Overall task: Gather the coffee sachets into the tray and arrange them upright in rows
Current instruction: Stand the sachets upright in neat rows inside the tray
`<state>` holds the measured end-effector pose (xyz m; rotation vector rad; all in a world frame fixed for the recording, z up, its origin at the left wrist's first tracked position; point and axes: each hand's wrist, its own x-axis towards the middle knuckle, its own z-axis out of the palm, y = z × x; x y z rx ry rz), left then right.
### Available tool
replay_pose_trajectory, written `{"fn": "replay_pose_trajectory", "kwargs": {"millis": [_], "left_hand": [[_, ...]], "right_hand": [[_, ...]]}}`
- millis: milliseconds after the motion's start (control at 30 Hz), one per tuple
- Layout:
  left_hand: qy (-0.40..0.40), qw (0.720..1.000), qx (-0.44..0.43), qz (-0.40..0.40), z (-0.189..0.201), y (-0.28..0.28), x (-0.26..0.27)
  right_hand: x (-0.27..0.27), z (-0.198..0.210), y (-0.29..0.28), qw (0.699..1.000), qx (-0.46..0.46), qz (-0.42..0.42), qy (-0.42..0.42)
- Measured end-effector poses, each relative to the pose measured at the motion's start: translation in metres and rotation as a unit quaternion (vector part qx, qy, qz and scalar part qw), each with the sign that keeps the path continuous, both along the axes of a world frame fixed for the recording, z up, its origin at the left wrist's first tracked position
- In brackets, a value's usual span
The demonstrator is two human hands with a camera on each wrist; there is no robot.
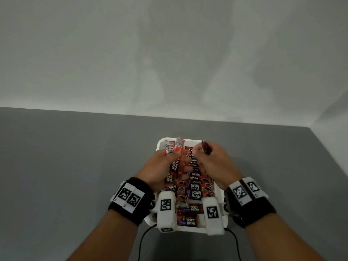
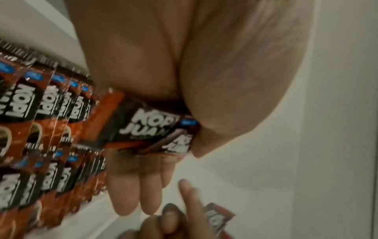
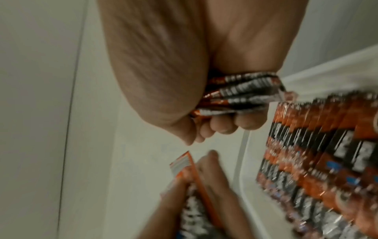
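A white tray (image 1: 222,193) on the grey table holds several red-and-black coffee sachets (image 1: 195,187) standing upright in rows. Above its left side my left hand (image 1: 165,164) grips a bundle of sachets (image 1: 174,147), their ends sticking out past the thumb; the left wrist view shows those held sachets (image 2: 147,127) in the palm. Over the tray's far right my right hand (image 1: 209,157) grips a small stack of sachets (image 1: 206,147). The right wrist view shows that stack (image 3: 241,93) held edge-on by curled fingers (image 3: 223,126).
The grey table (image 1: 75,166) spreads to the left and right of the tray and meets a pale wall (image 1: 169,53) behind. The table's right edge (image 1: 331,153) runs diagonally. Black cables (image 1: 143,240) trail from the wrist cameras toward me.
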<state>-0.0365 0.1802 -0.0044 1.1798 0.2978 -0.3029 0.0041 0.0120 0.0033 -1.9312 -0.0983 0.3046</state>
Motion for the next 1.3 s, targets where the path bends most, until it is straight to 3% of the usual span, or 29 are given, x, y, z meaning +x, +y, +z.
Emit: {"fn": "replay_pose_trajectory", "kwargs": {"millis": [67,167,233,300,400,467,567,667,767,867,933,1000,1100,1200,1233,1300], "left_hand": [[-0.054,0.992,0.111,-0.033,0.0,-0.002,-0.002],[-0.148,0.961,0.219,-0.076,0.001,-0.007,-0.003],[-0.153,0.965,0.201,-0.07,0.001,-0.008,-0.003],[-0.091,0.986,0.137,-0.009,-0.004,0.001,-0.001],[-0.004,0.994,0.088,0.062,-0.013,0.017,0.004],[0.003,0.993,0.076,0.094,-0.015,0.019,0.007],[-0.011,0.99,0.081,0.113,-0.012,0.018,0.012],[-0.042,0.988,0.123,0.081,-0.011,0.02,0.017],[-0.059,0.989,0.127,0.05,-0.003,0.011,0.019],[-0.024,0.997,0.042,0.06,-0.002,0.004,0.018],[0.017,0.996,-0.07,0.052,-0.002,0.005,0.015],[0.024,0.995,-0.094,0.037,-0.003,0.006,0.012],[-0.023,0.999,0.047,-0.017,0.0,0.0,0.004],[-0.151,0.949,0.264,-0.085,0.003,-0.007,0.001],[-0.199,0.929,0.294,-0.105,0.005,-0.01,0.0],[-0.246,0.919,0.283,-0.121,0.007,-0.015,0.0]], "right_hand": [[0.004,0.007,0.003,0.987,0.136,-0.053,0.07],[0.01,0.011,0.003,0.972,0.187,-0.08,0.118],[0.012,0.009,-0.003,0.972,0.178,-0.092,0.125],[0.012,0.011,-0.011,0.974,0.16,-0.102,0.124],[0.006,0.013,-0.019,0.98,0.149,-0.079,0.107],[0.004,0.01,-0.018,0.987,0.115,-0.071,0.087],[0.002,0.009,-0.014,0.995,-0.088,-0.04,-0.017],[-0.004,0.015,-0.005,0.968,-0.211,0.039,-0.132],[-0.01,0.009,0.008,0.946,-0.236,0.154,-0.164],[-0.011,-0.004,0.014,0.947,-0.215,0.153,-0.182],[-0.008,-0.005,0.01,0.968,-0.195,0.098,-0.124],[-0.005,-0.004,0.004,0.99,-0.121,0.037,-0.055],[-0.002,0.004,0.0,0.998,0.059,-0.02,0.022],[0.003,0.008,0.002,0.984,0.159,-0.037,0.071],[0.003,0.01,0.003,0.982,0.166,-0.032,0.085],[0.002,0.011,0.003,0.977,0.18,-0.025,0.108]]}}
